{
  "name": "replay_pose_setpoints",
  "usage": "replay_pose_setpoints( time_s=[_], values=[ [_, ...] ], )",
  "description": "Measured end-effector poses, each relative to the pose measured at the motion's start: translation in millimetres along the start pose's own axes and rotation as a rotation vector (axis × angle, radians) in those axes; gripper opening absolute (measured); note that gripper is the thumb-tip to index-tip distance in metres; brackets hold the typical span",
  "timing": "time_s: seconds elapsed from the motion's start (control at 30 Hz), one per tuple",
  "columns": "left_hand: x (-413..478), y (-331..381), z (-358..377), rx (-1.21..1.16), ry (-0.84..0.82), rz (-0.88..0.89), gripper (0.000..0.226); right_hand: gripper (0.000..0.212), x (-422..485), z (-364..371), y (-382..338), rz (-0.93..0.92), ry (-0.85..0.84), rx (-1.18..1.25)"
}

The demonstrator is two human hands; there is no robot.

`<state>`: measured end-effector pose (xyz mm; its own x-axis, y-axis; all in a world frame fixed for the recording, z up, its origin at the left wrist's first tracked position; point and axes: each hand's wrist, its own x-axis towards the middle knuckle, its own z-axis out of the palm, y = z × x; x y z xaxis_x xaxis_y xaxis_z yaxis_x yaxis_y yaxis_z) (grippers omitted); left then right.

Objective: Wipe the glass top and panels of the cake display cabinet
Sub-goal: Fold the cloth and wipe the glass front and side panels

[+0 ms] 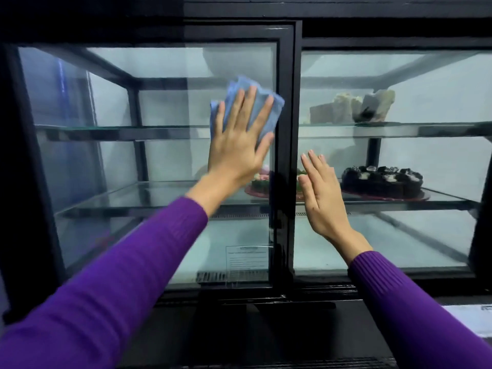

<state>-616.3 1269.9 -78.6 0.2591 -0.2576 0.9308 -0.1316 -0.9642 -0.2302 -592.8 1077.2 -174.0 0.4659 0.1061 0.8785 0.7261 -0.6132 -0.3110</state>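
Cabinet (pixel 285 155): black frame, two glass fronts, shelves inside.
Left panel (pixel 159 155): step in hand, wiped near its right edge at upper-shelf height.
Right panel (pixel 399 155): hazy, probably not yet wiped.
Left hand (pixel 239 147): fingers straight and spread, pressing the cloth (pixel 239 83) flat on the left panel.
Right hand (pixel 322 195): fingers straight, holding nothing, at the right panel; contact unclear.
Advice: use even palm pressure, overlap strokes, run the cloth into frame edges and corners.
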Motion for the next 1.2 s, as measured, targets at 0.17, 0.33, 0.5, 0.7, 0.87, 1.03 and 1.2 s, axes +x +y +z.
replay_pose_setpoints(
  time_s=[0.17,0.33,0.5,0.7,0.87,1.03,1.2],
  values=[
    [-196,63,56,0.047,-0.176,0.153,0.066,0.051,-12,-6,32,-0.120,-0.007,-0.176],
    [-240,94,74,0.093,-0.230,0.190,0.056,0.049,-7,-25,67,-0.212,0.055,-0.266],
    [-99,112,59,0.168,-0.125,0.101,0.059,0.045,29,-74,108,-0.249,0.178,-0.378],
    [77,119,42,0.245,-0.087,-0.027,0.066,0.047,69,-124,140,-0.228,0.227,-0.407],
    [161,133,37,0.016,-0.004,-0.311,0.063,0.047,85,-147,157,-0.347,0.200,-0.466],
    [55,171,70,-0.062,-0.022,-0.262,0.060,0.049,63,-175,189,-0.217,0.298,-0.414],
    [-42,179,86,0.006,-0.200,0.015,0.060,0.058,32,-200,247,-0.085,0.298,-0.531]
  ],
)
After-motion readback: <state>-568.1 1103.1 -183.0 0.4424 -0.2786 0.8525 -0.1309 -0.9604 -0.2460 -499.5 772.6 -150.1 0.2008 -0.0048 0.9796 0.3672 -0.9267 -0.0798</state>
